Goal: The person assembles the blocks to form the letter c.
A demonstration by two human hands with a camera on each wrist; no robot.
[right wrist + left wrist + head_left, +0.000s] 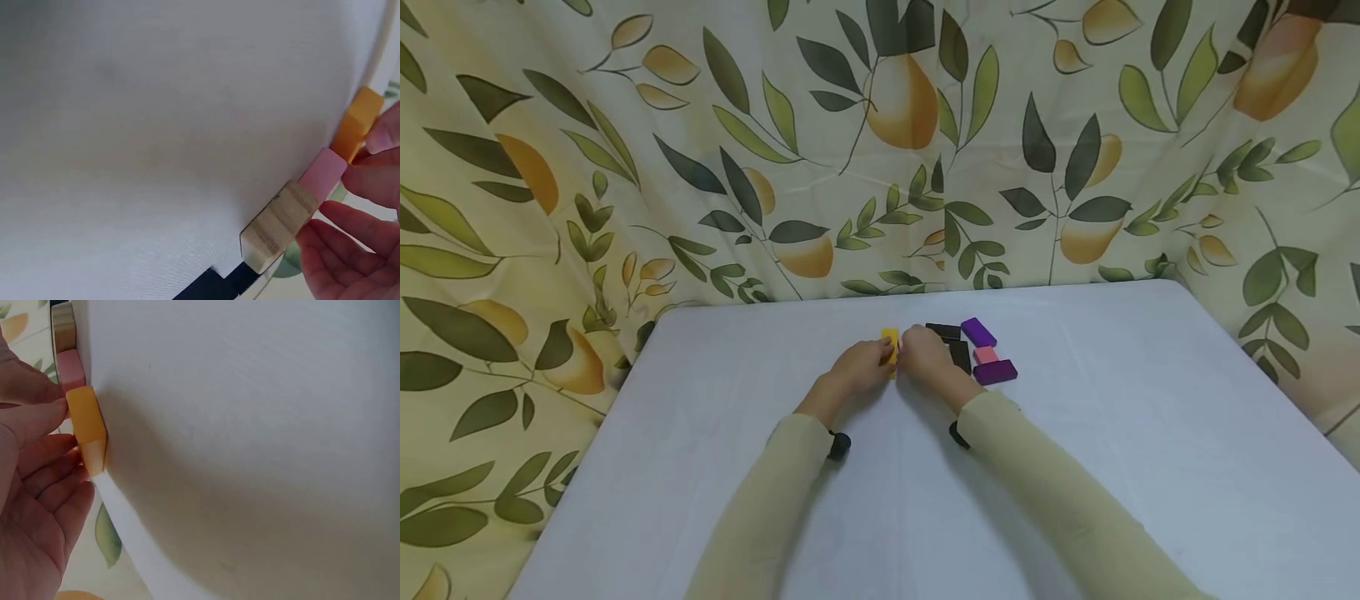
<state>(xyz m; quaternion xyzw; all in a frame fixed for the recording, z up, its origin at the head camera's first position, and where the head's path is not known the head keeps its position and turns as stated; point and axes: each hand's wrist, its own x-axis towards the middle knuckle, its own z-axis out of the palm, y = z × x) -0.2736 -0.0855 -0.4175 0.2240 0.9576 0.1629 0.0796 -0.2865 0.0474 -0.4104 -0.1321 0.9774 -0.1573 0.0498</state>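
Observation:
My left hand (859, 367) pinches a yellow block (87, 419) standing on edge on the white table, thumb at its near side and fingers behind. A pink block (323, 174) stands right at the yellow one's end. My right hand (929, 357) grips this pink block, with fingertips at its outer side in the right wrist view. Beyond the pink block, in the same row, comes a bare wooden block (279, 225) with striped grain; in the head view the right hand hides it.
Right of the right hand lie black blocks (943, 331), a violet block (978, 332), a small pink block (986, 355) and a dark purple block (996, 372), close together. Behind the white table (700, 500) hangs a leaf-and-fruit patterned curtain (685, 208).

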